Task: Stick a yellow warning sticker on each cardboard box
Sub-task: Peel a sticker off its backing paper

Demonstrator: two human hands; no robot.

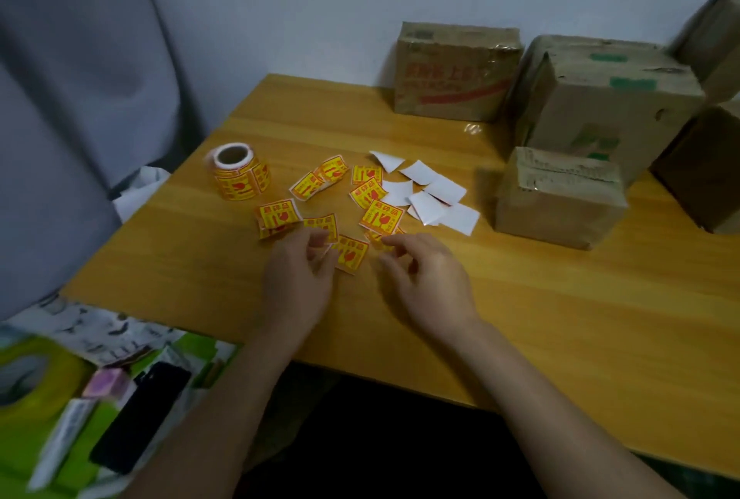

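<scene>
Several loose yellow warning stickers (380,216) lie on the wooden table (560,318), beside a sticker roll (238,172) and white backing papers (430,194). My left hand (298,274) pinches the edge of one yellow sticker (352,254) between thumb and fingers. My right hand (426,278) hovers just right of it with fingers loosely curled, holding nothing I can see. Cardboard boxes stand at the back right: one with red print (454,70), a large one with green marks (608,98), a small one in front (560,198), and a dark one (704,170).
Another box (716,38) sits stacked at the far right. Left of the table, lower down, lie a green tape roll (28,374), a black phone (140,418) and a pink item (106,382). Grey fabric (60,98) hangs at the left.
</scene>
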